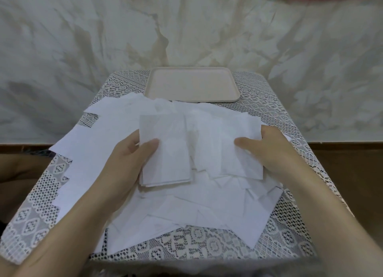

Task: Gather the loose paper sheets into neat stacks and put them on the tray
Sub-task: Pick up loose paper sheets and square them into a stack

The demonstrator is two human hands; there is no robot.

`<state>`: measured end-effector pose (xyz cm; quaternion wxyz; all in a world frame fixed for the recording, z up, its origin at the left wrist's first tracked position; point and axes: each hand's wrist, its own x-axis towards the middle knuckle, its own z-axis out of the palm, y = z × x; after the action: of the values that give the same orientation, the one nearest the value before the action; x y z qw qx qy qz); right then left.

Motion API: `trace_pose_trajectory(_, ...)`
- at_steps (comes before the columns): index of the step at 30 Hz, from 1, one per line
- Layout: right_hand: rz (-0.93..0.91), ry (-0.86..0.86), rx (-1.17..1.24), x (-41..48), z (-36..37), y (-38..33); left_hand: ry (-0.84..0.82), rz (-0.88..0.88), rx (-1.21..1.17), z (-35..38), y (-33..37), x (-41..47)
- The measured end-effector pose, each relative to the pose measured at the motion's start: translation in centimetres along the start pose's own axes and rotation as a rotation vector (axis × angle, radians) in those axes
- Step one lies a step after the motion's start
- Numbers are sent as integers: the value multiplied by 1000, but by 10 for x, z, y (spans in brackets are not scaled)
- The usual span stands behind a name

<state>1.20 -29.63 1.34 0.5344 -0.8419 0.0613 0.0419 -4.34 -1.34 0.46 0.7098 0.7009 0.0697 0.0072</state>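
Holding: both hands grip paper above the heap, in the middle of the table.
Left hand: pinching a small stack, thumb on top, fingers hidden under it; its near edges look fairly even.
Sheets: white, scattered and overlapping on the lace cloth, from the left edge to the right side, mostly near.
Right hand: pinching a few loose sheets by their right edge, thumb on top, just beside the stack.
Tray: pale, at the far end; some far sheets touch its near rim.
Wall: marbled, behind the table.
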Motion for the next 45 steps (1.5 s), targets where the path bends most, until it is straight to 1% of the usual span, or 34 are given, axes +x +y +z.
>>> trace_pose_trajectory(7,14,-78,0,-8,-4,-7,34,34,-64,4,-9,-9)
trace_pose_trajectory(9,41,-94,34,-9,-4,-10,35,26,-70,3,-10,-8)
trace_pose_trajectory(13,130,-203,154,-9,-2,-10,21,4,-76,0,-11,-9)
trace_pose_trajectory(15,133,-215,164,-8,-1,-10,6,-6,-73,0,-11,-9)
trace_pose_trajectory(17,94,-185,149,-8,1,-10,3,-13,-69,-1,-10,-9)
trace_pose_trajectory(20,-30,-59,-19,-7,3,-9,9,-28,-57,-2,-9,-8)
trace_pose_trajectory(22,-99,-41,-76,-10,2,-12,8,-36,-51,-2,-8,-9)
trace_pose_trajectory(25,-144,-46,89,-17,-1,-20,20,-46,-60,-1,-6,-10)
trace_pose_trajectory(28,-165,-126,336,-25,11,-31,27,-50,-56,1,-6,-10)
trace_pose_trajectory(29,-167,-153,374,-27,19,-33,24,-49,-44,2,-6,-10)
trace_pose_trajectory(30,-171,-172,376,-30,28,-34,20,-46,-30,4,-5,-10)
trace_pose_trajectory(34,-217,-177,230,-39,57,-35,-9,-40,-5,8,-5,-11)
trace_pose_trajectory(40,-251,-206,187,-40,70,-31,-31,-40,-17,5,-6,-11)
trace_pose_trajectory(42,-262,-190,171,-41,70,-31,-43,-30,-24,3,-7,-10)
trace_pose_trajectory(45,-299,-111,167,-40,65,-32,-24,-31,-34,2,-9,-8)
